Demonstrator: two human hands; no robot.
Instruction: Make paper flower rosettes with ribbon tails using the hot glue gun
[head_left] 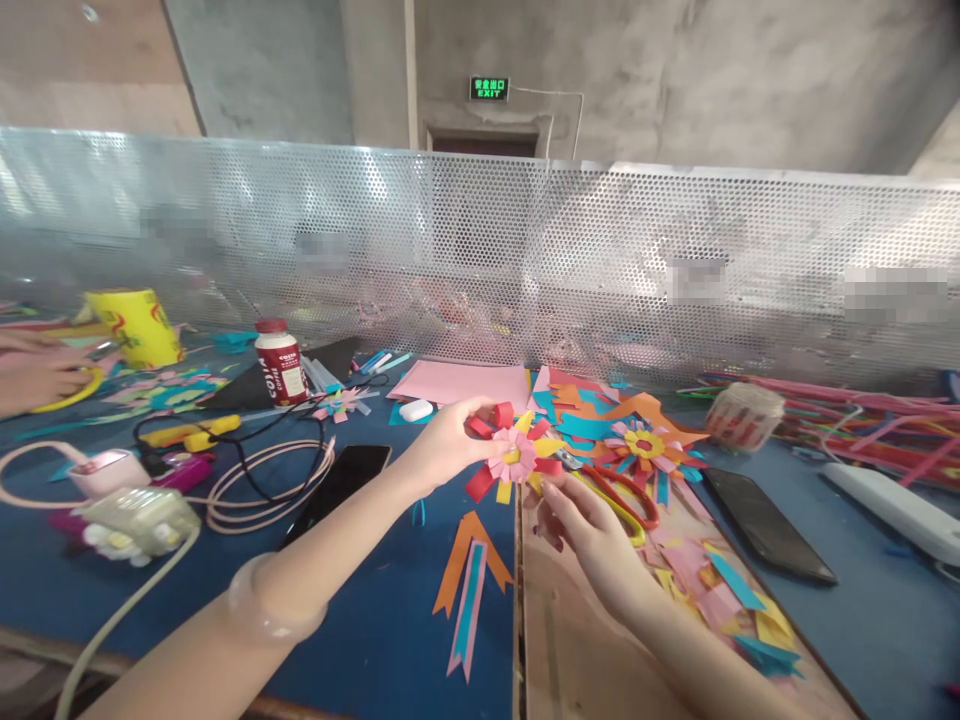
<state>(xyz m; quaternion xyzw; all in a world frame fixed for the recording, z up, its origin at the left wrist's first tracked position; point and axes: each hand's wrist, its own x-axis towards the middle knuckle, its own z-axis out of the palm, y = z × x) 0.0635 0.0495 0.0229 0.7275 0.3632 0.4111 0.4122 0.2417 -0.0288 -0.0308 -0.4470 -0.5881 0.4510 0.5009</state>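
My left hand pinches a paper flower by its upper left side. The flower has red and yellow strip petals around a pink ring with a yellow middle. At its lower right edge, the fingers of my right hand are closed on a petal. Scissors with red and yellow handles lie just beyond my right hand. Another paper flower, with orange, pink and blue petals, rests behind them. Below my hands lie an orange folded strip and a pink-and-blue ribbon strip.
A perforated metal screen closes off the table's back. Phones, a bottle, a power strip and coiled cable surround the work. Paper scraps lie right. At far left, another person's hand holds yellow-handled scissors.
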